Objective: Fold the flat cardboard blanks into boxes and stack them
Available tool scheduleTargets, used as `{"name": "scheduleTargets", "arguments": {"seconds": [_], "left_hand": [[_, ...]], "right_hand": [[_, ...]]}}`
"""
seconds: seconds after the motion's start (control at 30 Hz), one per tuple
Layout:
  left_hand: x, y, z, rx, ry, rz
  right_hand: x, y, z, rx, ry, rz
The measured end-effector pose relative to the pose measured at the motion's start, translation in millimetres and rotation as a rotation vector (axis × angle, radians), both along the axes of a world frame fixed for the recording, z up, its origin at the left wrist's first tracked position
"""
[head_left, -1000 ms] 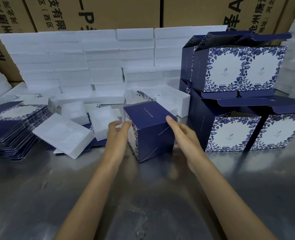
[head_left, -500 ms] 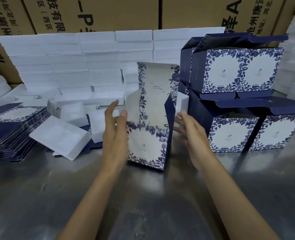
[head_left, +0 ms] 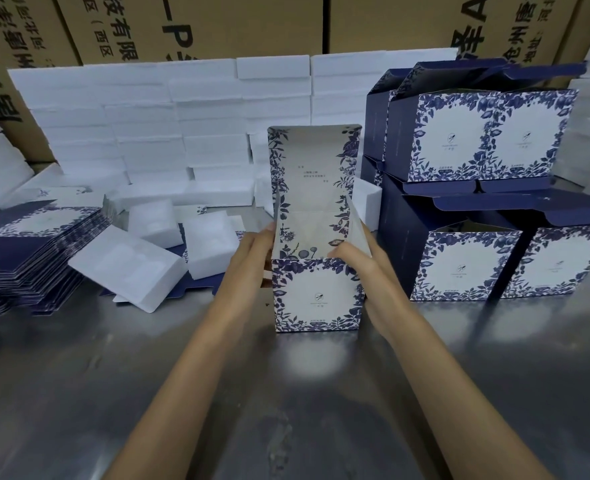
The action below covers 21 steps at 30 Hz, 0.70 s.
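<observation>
The box [head_left: 317, 294] stands upright on the metal table [head_left: 286, 393], lid up. Left hand [head_left: 252, 261] lies flat against its left side, fingers straight, while the right hand [head_left: 362, 265] grips the right wall, thumb hooked inside.

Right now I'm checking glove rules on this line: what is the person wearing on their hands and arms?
Nothing shows. The left hand and right hand are bare, without gloves, rings or a watch. Both forearms are uncovered down to the frame's bottom edge, with no sleeve in view.

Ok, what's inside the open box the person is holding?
The open box shows printed inner walls and the right hand, thumb over the front rim. No insert shows. The front wall hides the floor. The left hand rests outside.
</observation>
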<state>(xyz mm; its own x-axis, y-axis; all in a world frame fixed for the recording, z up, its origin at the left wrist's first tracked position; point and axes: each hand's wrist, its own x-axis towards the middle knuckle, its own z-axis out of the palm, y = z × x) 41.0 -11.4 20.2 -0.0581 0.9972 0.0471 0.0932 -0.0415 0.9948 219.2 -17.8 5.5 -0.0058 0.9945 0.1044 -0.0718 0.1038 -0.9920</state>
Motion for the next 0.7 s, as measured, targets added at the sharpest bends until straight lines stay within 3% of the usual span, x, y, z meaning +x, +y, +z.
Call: {"name": "scheduleTargets", "arguments": {"seconds": [0.13,0.33,0.5,0.7], "left_hand": [[-6,3,11,-0.051,0.008,-0.021],[6,9,20,-0.064,0.22,-0.042],[-2,12,29,0.088,0.59,0.116],[-7,17,42,0.084,0.854,-0.043]], "right_hand": [[2,0,0,0.022,-0.012,0.002],[-2,1,0,0.02,0.023,0.027],[-1,3,1,-0.015,0.012,0.013],[4,4,-2,0.0,0.021,0.034]]}}
